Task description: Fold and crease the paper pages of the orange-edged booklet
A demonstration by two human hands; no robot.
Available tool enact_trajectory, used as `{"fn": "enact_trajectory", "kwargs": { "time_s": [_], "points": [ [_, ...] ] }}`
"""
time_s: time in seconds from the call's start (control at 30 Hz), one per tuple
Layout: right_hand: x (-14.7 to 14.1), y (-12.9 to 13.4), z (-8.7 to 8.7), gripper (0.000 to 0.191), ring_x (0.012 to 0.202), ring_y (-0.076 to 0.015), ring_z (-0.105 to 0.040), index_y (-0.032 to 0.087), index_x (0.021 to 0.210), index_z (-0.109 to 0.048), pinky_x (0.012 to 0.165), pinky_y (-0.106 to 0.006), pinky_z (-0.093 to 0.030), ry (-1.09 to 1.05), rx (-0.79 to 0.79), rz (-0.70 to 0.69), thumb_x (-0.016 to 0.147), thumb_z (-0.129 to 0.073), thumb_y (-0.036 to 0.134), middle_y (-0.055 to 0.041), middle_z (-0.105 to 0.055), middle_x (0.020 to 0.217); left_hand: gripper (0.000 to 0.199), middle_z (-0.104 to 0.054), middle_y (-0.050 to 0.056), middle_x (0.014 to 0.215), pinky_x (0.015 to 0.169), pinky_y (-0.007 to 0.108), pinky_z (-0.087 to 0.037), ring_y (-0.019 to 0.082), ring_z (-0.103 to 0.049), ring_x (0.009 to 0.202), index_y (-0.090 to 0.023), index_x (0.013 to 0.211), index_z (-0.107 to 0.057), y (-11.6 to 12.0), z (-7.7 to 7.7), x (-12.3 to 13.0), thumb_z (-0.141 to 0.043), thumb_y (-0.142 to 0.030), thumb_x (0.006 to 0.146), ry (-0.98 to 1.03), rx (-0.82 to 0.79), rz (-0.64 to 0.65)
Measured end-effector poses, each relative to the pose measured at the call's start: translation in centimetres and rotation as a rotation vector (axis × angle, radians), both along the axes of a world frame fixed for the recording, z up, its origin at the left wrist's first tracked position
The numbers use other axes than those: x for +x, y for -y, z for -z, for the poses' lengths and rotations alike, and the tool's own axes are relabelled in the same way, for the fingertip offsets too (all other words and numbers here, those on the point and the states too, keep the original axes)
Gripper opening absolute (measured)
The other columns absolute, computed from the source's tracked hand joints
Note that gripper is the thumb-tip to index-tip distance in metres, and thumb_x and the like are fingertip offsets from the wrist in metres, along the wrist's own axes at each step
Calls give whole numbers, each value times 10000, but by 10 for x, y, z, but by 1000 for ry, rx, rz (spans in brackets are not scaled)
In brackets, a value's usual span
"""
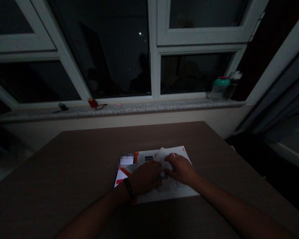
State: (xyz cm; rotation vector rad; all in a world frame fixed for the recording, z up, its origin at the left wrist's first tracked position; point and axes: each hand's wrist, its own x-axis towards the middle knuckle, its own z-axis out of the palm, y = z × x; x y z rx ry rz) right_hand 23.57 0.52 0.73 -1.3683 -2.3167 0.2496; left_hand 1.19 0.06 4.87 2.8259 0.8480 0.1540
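Note:
A printed paper with orange edging (pixel 189 191) lies flat on the table. Above its middle, another part of printed paper (pixel 161 153) is raised and folded; whether it is a separate sheet I cannot tell. My left hand (pixel 146 176), with a black band on the wrist, has its fingers curled round the folded paper. From the other side, my right hand (pixel 181 168) grips the same fold between thumb and forefinger. A phone with a lit screen (pixel 121 176) is beside the sheet on the left, partly covered by paper and my left wrist. The dim light hides the fingertips' detail.
The brown table (pixel 89 146) meets a wall below a stone windowsill (pixel 149 107). On the sill stand a clear bottle with a green lid (pixel 218 89), another clear bottle (pixel 233 87) and a small red container (pixel 92 103). A grey curtain (pixel 276 99) hangs at right.

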Motion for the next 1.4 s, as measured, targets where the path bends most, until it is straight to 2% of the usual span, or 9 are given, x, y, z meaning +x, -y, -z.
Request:
{"fn": "enact_trajectory", "kwargs": {
  "time_s": [0.13, 0.27, 0.4, 0.63, 0.83, 0.97, 1.2, 1.3, 1.4],
  "points": [
    [-2, 1, -2, 334, 978, -230, -594, 196, 1150, -587, 880, -340, -448, 14, 1, 7, 832, -643, 280, -91, -619, 1091, 318, -563, 85, 1203, 973, 388, -420, 264, -518, 1119, -174, 1108, -547, -1, 1, 0, -699, -309, 864, -11, 6, 12],
    [2, -7, -1, 242, 912, -205, -606, 186, 1119, -598, 846, -318, -448, 25, -9, 82, 882, -552, 205, -89, -628, 1051, 280, -561, 94, 1190, 969, 383, -417, 265, -508, 1135, -173, 1083, -540, 0, 1, -1, -678, -306, 879, -18, -9, 0],
    [10, -16, 2, 232, 930, -209, -609, 193, 1103, -593, 817, -306, -441, 39, -9, 166, 892, -500, 166, -87, -635, 1038, 244, -561, 84, 1185, 947, 377, -430, 260, -508, 1129, -183, 1059, -544, 0, 1, -2, -669, -293, 881, -10, -17, -4],
    [9, -13, 2, 251, 849, -194, -601, 198, 1120, -589, 791, -305, -443, 30, -2, 116, 871, -560, 211, -71, -623, 992, 141, -587, 56, 1049, 826, 351, -459, 243, -545, 1000, -185, 932, -549, 2, -5, 1, -620, -306, 914, -75, 13, -45],
    [3, -5, 1, 274, 858, -189, -590, 195, 1131, -581, 793, -298, -447, -1, 10, 20, 858, -575, 213, -69, -615, 1010, 266, -577, 72, 1145, 852, 365, -459, 254, -543, 1051, -196, 1133, -540, 4, -6, 4, -632, -305, 909, -72, 33, -101],
    [7, -12, 6, 251, 828, -180, -603, 198, 1123, -589, 773, -290, -445, -7, -11, 86, 877, -538, 189, -68, -627, 1000, 295, -567, 77, 1156, 847, 370, -470, 262, -535, 1059, -199, 1155, -558, 4, -3, 3, -647, -319, 901, -103, 38, -98],
    [19, -22, 10, 287, 944, -205, -609, 191, 1116, -608, 845, -311, -444, -6, 14, 177, 874, -467, 124, -87, -640, 1056, 291, -550, 78, 1168, 872, 378, -471, 257, -522, 1063, -207, 1177, -556, 3, 0, 0, -624, -299, 910, -90, 31, -101],
    [20, -22, 8, 307, 956, -212, -589, 179, 1114, -604, 870, -329, -449, -62, 61, 132, 848, -470, 102, -92, -627, 1038, 275, -547, 66, 1161, 889, 381, -468, 253, -518, 1069, -219, 1166, -552, 3, -2, 0, -611, -244, 898, -73, 20, -95],
    [18, -17, 4, 337, 1015, -228, -558, 187, 1134, -588, 907, -359, -441, -126, 94, -25, 820, -510, 94, -92, -615, 1056, 269, -541, 66, 1167, 910, 374, -461, 247, -511, 1081, -216, 1129, -551, 4, -5, 2, -578, -155, 869, -85, 6, -86]
  ]
}}
